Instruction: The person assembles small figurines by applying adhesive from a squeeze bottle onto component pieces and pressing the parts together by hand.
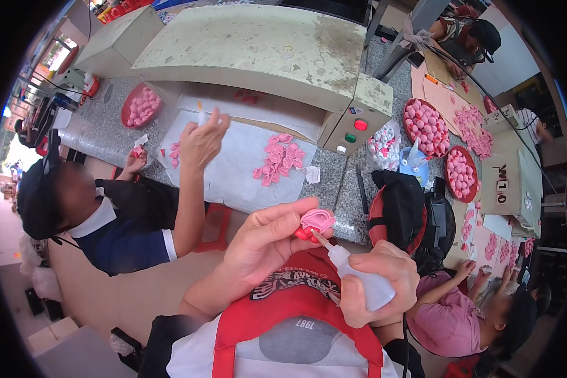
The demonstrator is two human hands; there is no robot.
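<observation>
My left hand [261, 234] is closed in a pinch on a small pink and red figure part [318, 219], held up in front of my red apron [252, 327]. The part has a pink hollow top and glossy red lobes below. My right hand [390, 274] is wrapped round a whitish squeeze bottle [368, 286], tilted so its thin nozzle points up and left. The nozzle tip touches or nearly touches the red lobes; I cannot tell which.
A long metal machine [246, 53] spans the bench ahead, with pink pieces [280, 157] on white paper before it. Red bowls [426, 126] of pink balls, a blue container [414, 167] and a black backpack [397, 211] stand right. A co-worker [120, 227] sits left; others work right.
</observation>
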